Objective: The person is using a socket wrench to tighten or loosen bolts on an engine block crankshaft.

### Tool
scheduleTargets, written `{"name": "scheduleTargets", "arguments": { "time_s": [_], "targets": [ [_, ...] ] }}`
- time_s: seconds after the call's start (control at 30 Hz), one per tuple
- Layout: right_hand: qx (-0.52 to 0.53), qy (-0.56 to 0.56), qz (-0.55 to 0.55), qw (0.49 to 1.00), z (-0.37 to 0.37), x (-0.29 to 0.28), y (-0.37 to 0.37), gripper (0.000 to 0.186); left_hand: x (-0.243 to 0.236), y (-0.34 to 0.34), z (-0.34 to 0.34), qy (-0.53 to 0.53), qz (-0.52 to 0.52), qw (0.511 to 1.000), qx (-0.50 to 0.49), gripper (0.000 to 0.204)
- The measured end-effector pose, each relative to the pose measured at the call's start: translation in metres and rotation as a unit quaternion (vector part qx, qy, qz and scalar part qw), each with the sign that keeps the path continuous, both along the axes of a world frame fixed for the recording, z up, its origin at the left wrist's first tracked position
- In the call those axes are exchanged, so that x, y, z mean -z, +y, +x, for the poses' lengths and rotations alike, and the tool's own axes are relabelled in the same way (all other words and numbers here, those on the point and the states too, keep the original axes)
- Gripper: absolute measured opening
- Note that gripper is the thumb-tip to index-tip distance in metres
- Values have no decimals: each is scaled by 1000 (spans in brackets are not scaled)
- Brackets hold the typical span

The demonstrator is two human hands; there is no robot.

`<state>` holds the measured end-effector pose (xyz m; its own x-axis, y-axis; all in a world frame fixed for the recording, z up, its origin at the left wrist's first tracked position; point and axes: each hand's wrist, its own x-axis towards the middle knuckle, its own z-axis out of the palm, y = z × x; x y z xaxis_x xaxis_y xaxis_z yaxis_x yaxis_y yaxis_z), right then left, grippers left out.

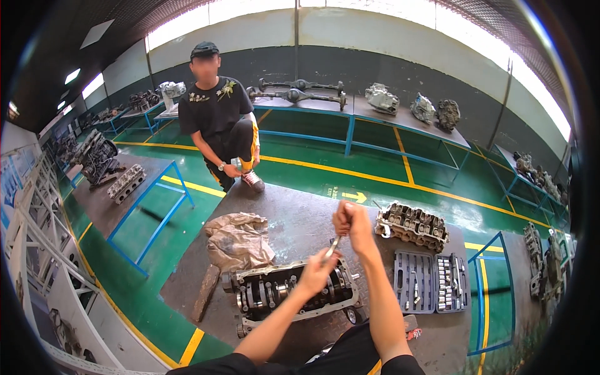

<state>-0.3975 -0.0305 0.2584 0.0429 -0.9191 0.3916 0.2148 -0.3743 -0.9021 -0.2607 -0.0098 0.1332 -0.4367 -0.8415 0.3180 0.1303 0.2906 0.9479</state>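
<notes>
My right hand (pixel 354 226) is closed in a fist round the upper end of a shiny metal socket wrench (pixel 335 244). Lower down, my left hand (pixel 317 275) wraps round the same tool, which slants between the two hands. Below them lies an engine block (pixel 247 326) with its crankshaft (pixel 270 292) and bearing caps facing up. The left hand is over the block's right half; the wrench's lower end is hidden by that hand, so I cannot tell whether it sits on a bolt.
Right of the block lie an open socket set case (pixel 414 299) and a cylinder head (pixel 412 226). A crumpled cloth (pixel 237 240) and a wooden block (pixel 206 294) lie left. Across the table (pixel 300 209), another person (pixel 215 112) has a foot on its edge, hands at the shoe.
</notes>
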Motion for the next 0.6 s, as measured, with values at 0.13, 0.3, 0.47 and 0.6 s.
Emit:
{"name": "scheduleTargets", "arguments": {
  "time_s": [0.13, 0.3, 0.47, 0.6],
  "targets": [
    [-3, 34, -8, 999, 10, 3, 4, 41, -1, -77, 4, 4, 26, 993, -115, 21],
    [-25, 48, -45, 998, 42, 3, -14, 41, 14, -98, -63, 12, -229, 963, -142, 11],
    [20, -47, 11, 999, -28, 8, -20, 44, 22, 0, -89, 51, 77, 996, -2, 22],
    [59, 43, -38, 997, -9, 12, 11, 44, -7, -39, 8, -29, -58, 988, -142, 17]
  ]
}}
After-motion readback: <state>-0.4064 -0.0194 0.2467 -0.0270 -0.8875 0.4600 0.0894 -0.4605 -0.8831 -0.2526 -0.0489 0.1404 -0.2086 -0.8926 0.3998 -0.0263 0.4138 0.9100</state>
